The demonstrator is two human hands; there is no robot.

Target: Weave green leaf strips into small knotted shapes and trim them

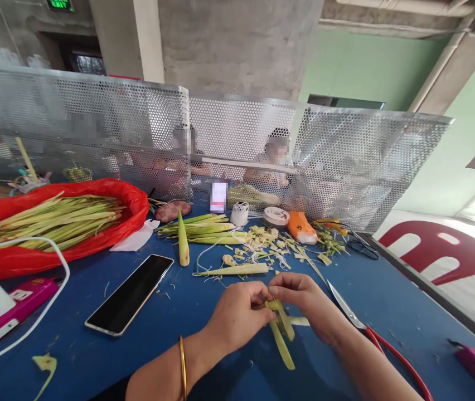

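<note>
Both hands meet over the front middle of the blue table, fingers pinched on a folded piece of green leaf strip. My left hand, with a gold bangle at the wrist, grips its left side. My right hand pinches the upper part between thumb and fingers. Several strip ends hang down and out to the right from the fold. Just beyond my hands lies a pale peeled stalk. Red-handled scissors rest beside my right forearm, blades partly under no cover and pointing away.
A red bag of long stalks sits at left, near a phone and a purple power strip. Leaf scraps, a tape roll and an orange tissue pack lie farther back. A perforated metal screen separates people opposite.
</note>
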